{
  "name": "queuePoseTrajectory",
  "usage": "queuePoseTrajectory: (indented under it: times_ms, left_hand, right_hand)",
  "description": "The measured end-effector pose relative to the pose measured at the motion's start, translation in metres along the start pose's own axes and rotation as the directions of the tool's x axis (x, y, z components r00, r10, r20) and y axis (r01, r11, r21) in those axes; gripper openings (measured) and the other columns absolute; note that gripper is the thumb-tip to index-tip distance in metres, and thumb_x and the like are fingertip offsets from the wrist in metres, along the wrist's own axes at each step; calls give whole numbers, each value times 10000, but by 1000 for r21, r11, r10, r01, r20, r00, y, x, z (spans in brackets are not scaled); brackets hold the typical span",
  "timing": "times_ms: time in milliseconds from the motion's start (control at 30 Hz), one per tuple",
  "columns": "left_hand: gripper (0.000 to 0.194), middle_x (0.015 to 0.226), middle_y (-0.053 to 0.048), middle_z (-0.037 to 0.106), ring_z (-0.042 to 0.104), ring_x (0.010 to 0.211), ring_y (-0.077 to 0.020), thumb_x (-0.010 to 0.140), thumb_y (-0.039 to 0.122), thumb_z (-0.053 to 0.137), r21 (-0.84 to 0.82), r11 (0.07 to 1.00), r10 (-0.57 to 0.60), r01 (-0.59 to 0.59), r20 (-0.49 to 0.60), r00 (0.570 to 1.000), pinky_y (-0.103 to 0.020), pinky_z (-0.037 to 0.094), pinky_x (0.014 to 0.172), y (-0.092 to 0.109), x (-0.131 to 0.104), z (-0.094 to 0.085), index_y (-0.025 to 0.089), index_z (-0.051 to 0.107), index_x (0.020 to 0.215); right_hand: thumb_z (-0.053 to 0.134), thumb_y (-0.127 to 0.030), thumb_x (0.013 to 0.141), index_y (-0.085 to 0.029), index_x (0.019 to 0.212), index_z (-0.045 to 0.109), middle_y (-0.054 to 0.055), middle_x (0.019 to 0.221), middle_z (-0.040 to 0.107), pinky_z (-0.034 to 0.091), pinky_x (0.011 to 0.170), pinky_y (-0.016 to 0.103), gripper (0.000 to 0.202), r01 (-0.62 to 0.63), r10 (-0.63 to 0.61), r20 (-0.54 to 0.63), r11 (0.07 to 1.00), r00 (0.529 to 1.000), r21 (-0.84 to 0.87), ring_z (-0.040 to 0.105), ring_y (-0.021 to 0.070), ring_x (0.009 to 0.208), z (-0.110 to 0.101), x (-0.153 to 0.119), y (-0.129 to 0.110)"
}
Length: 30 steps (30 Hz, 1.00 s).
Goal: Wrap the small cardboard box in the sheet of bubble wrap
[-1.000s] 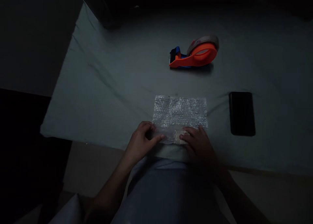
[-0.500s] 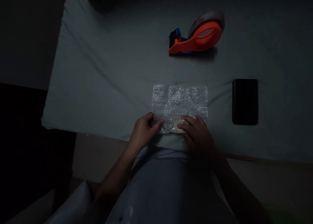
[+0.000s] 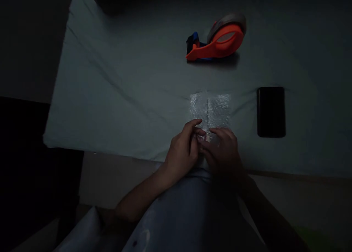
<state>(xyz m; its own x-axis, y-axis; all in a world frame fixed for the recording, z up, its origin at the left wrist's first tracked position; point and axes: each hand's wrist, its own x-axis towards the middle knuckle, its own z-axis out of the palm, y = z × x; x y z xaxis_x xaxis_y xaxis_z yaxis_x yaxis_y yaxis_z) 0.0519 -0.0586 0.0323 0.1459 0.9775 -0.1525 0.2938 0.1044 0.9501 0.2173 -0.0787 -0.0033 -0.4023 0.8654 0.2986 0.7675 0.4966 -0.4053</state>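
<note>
A sheet of clear bubble wrap [image 3: 218, 109] lies at the near side of the table, its left part folded inward so that an edge runs down the middle. My left hand [image 3: 181, 149] is at its near left end, with curled fingers and thumb gripping the folded wrap. On the near right end, my right hand [image 3: 224, 147] holds the wrap between its bent fingers and thumb. A bit of a small pale object [image 3: 208, 137] shows between the fingertips; the hands hide most of it.
An orange and blue tape dispenser [image 3: 217, 48] with a roll of tape stands farther back on the cloth-covered table [image 3: 123, 61]. A black flat rectangular object, perhaps a phone [image 3: 271, 112], lies to the right. The table's near edge runs just in front of my body. The room is dim.
The left part of the bubble wrap has been folded over to the right, so the sheet is narrower. My left hand has moved right, close to my right hand. The view has shifted slightly.
</note>
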Motion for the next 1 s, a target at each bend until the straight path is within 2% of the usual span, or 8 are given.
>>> queuePoseTrajectory:
  times_ms: [233,333,467,500,600,700,800,1000]
  left_hand:
    - [415,1069,-62,659,645,945,-124,863,-11,420,88,981,174,-170,-38,984,-271,563,835,-13,-6,-1,188,546,1205]
    - [219,1019,-68,620,595,987,-163,886,64,530,313,887,382,-340,-80,921,-324,549,865,-20,-7,-3,181,608,1054]
    - [195,1040,-92,620,571,1047,-198,876,76,571,446,725,547,-525,88,832,-382,527,921,-38,-10,-4,159,603,1049]
    - [208,1054,-100,618,569,1062,-205,874,75,569,454,706,565,-544,104,819,-388,526,925,-42,-10,-3,154,596,1064]
    - [219,1070,-103,600,562,1071,-217,871,85,562,477,692,572,-542,95,814,-399,525,914,-49,-10,0,163,589,1073]
    - [195,1047,-101,590,558,1043,-214,868,89,563,478,701,569,-529,71,819,-399,523,897,-49,-9,3,160,592,1047]
    - [182,1037,-96,592,556,1024,-208,867,95,568,484,691,581,-537,70,811,-394,517,893,-47,-8,3,158,593,1037]
    - [177,1023,-86,605,555,1021,-208,868,109,574,499,685,574,-530,77,815,-382,517,877,-46,-8,6,163,589,1037]
  right_hand:
    - [527,-187,854,-204,1242,505,168,1437,377,399,1059,606,389,-43,43,-10,999,999,3,347,363,1371,8,-11,-6]
    - [522,-204,859,-204,1245,509,167,1491,332,389,1070,622,386,-64,63,33,998,997,18,278,389,1422,8,-11,-7]
    - [557,-272,860,-230,1280,493,161,1415,447,440,1041,579,426,-167,177,-131,983,975,81,435,347,1334,-5,-22,9]
    - [563,-286,864,-214,1310,473,173,1361,497,476,996,569,460,-262,278,-175,959,944,107,503,332,1267,-9,-26,15]
    - [582,-398,859,-189,1321,477,118,1065,661,575,775,415,518,-654,716,-71,669,694,352,663,215,882,-17,-34,26]
    - [646,-491,768,-174,1305,491,42,840,674,551,612,332,642,-785,830,141,435,539,441,627,165,655,-13,-29,25]
    - [717,-429,696,-194,1309,476,26,854,674,548,635,324,699,-766,826,185,377,532,520,638,161,670,-1,-17,17]
    - [673,-322,747,-227,1162,544,-44,707,605,498,535,245,445,-621,783,101,400,614,674,591,117,590,9,6,-3]
